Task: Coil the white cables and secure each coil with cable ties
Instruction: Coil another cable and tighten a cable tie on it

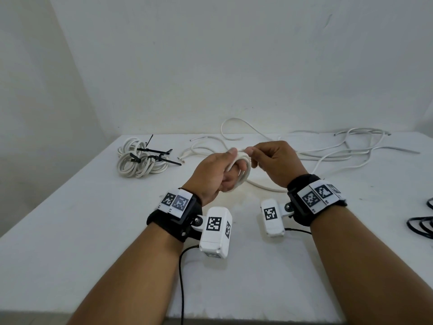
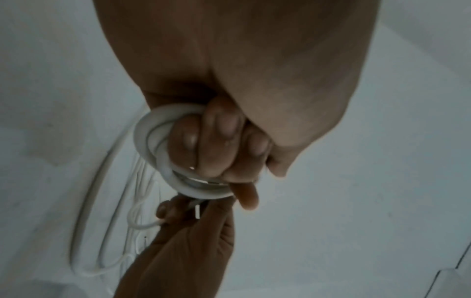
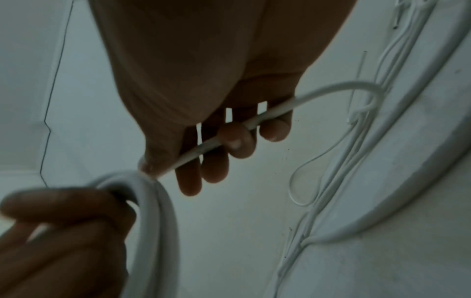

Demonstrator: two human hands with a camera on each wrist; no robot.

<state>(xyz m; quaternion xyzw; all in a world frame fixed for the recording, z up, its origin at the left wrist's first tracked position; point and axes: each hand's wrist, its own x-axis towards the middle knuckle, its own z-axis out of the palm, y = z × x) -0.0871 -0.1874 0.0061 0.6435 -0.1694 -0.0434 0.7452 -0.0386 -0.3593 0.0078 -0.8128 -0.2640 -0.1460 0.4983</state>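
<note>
Two hands held above the tabletop's middle: your left hand grips a small coil of white cable; your right hand pinches its feed. Risk: loops may spring loose if your left grip eases, since the cable looks stiff and glossy. Tied coils lie near the far-left corner.

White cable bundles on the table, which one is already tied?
The coiled bundle at far left, cinched with black cable ties; the others lie loose.
</note>
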